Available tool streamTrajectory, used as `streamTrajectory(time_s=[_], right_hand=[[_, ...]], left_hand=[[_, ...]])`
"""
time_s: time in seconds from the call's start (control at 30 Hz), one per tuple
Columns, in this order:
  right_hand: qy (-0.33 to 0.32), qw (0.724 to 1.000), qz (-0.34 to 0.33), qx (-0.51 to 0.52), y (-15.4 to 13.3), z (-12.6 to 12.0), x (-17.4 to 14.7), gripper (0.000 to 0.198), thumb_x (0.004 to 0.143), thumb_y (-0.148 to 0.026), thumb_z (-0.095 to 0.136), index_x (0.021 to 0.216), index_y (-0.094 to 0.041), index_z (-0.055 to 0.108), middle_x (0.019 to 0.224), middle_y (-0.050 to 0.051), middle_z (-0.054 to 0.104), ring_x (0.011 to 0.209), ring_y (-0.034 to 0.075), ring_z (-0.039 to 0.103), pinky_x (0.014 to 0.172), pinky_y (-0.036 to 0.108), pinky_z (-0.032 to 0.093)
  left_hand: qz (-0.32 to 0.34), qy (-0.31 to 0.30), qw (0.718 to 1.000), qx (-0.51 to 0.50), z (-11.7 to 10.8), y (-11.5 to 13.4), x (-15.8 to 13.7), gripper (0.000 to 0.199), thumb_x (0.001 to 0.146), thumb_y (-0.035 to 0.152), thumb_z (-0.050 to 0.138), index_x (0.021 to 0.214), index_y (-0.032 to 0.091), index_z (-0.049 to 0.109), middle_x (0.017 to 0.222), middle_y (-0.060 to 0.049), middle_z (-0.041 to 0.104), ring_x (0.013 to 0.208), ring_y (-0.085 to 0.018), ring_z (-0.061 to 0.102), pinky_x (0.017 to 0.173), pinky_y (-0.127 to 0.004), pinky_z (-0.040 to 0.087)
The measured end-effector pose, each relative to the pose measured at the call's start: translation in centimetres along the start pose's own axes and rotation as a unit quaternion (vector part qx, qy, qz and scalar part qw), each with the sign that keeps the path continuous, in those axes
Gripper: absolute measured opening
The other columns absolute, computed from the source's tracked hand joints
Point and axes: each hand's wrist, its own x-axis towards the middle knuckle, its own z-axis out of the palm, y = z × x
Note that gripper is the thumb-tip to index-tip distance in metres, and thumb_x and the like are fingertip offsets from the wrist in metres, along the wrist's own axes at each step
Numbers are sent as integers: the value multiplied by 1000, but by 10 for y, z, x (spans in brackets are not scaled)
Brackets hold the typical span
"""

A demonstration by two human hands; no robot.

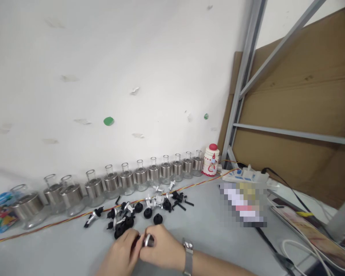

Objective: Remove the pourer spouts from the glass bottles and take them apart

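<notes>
The right hand (162, 247) is pinching a cap (149, 240) — the left hand (121, 251) is curling beside it, grip too hidden to tell.

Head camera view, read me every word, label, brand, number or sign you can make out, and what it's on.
No text is clear enough to quote.
White jar: a curved red mark, too small to read.
Blue box: colourful picture, no legible words.
Pixelated patch: unreadable.
Phone: too blurred to read.
</notes>
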Motion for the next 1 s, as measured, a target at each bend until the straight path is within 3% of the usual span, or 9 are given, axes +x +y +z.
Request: streamTrajectory(time_s=[0.13, 0.3, 0.47, 0.67, 0.83, 1.0], right_hand=[[39, 989, 2, -143, -5, -2, -4, 21, 68, -36, 50, 78, -19, 58, 66, -2, 60, 56, 10, 49, 47, 18, 30], [51, 964, 41, -259, -10, 0, -5, 26, 69, -45, 47, 80, -23, 58, 70, 1, 65, 61, 16, 58, 48, 22, 28], [57, 953, 52, -293, -13, 0, -4, 22, 68, -41, 50, 80, -23, 56, 73, 2, 67, 65, 19, 62, 49, 23, 28], [78, 962, 37, -259, -15, -2, -5, 42, 69, -30, 50, 110, -25, 41, 71, 0, 67, 66, 21, 63, 52, 24, 31], [87, 947, 30, -309, -13, -1, -5, 15, 70, -27, 48, 82, -23, 54, 75, 3, 67, 66, 22, 63, 50, 25, 29], [62, 941, 33, -331, -11, -1, -6, 13, 71, -29, 47, 78, -22, 56, 73, 3, 67, 66, 20, 63, 48, 25, 27]], left_hand=[[-29, 22, 999, 5, -9, 3, 2, 25, 83, 41, 39, 72, 20, 51, 61, 2, 57, 52, -11, 56, 50, -19, 45], [21, 76, 996, 48, -7, -2, 2, 23, 80, 41, 45, 74, 20, 51, 59, 3, 54, 49, -11, 55, 48, -19, 44], [52, 102, 989, 98, 1, -4, 0, 22, 79, 41, 46, 72, 21, 49, 57, 3, 51, 46, -11, 54, 44, -19, 42], [65, 118, 984, 116, 1, -1, -1, 21, 80, 40, 44, 74, 21, 48, 57, 3, 52, 46, -11, 55, 42, -19, 41], [57, 100, 984, 133, 0, 1, -1, 19, 80, 38, 44, 74, 21, 48, 59, 3, 53, 48, -11, 57, 43, -18, 42], [91, 113, 972, 186, -2, 5, -2, 24, 84, 37, 35, 80, 19, 51, 63, 0, 57, 49, -13, 58, 43, -20, 43]])
